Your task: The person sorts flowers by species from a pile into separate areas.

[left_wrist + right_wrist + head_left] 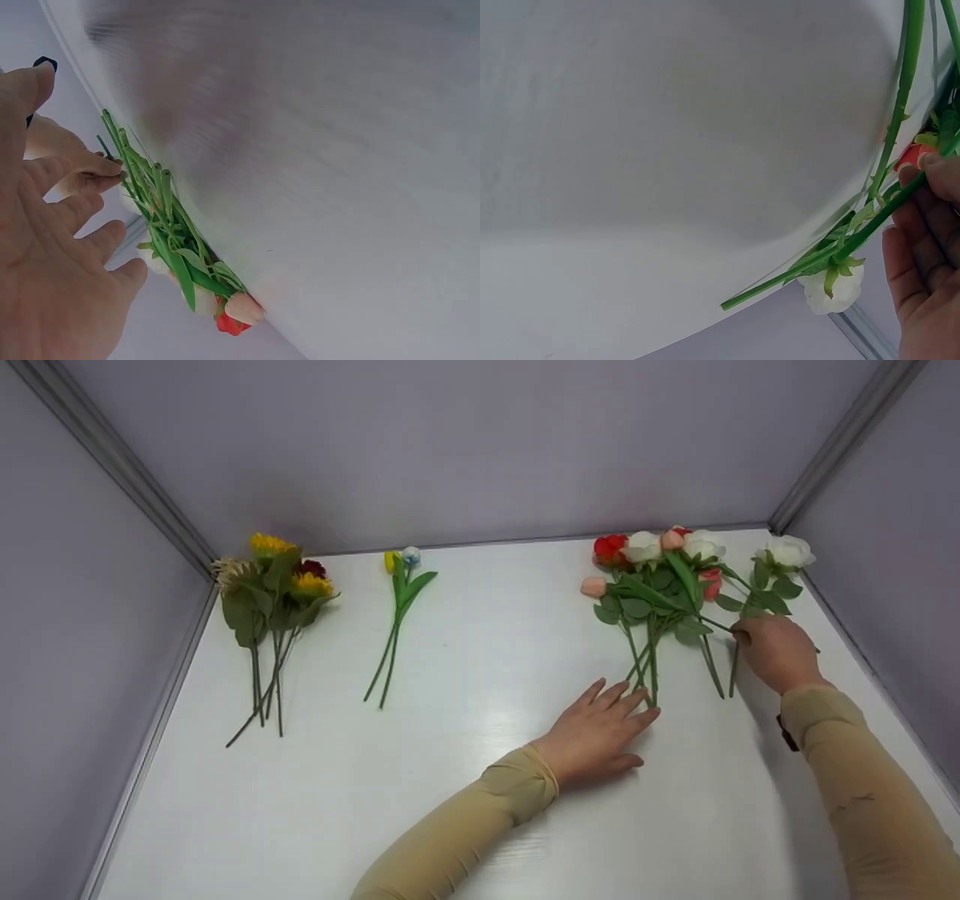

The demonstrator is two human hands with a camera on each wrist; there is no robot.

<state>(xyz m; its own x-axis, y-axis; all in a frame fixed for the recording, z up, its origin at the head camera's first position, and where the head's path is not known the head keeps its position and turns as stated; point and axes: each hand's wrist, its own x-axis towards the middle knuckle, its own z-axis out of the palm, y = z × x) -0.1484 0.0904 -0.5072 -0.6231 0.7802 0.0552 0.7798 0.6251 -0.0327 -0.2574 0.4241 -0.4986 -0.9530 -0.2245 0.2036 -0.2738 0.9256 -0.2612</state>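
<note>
My right hand [776, 651] pinches a green flower stem [889, 206] between thumb and fingertips, at the right of the table. That stem slants from the bunch of flowers [660, 577] and its cut end sticks out past the hand; which bloom it carries is hard to tell among the leaves. Red, white and pink blooms make up the bunch. My left hand [596, 735] is spread flat with straight fingers by the lower stem ends of the bunch, holding nothing. A white rose [786, 552] lies at the far right, its stem passing near the right hand.
Two tulips [401, 600], one yellow and one pale blue-white, lie crossed left of the middle. A bunch of sunflowers [311, 584] with dark red and beige blooms lies at the far left. Grey walls [480, 450] border the white table [300, 825] at the back and sides.
</note>
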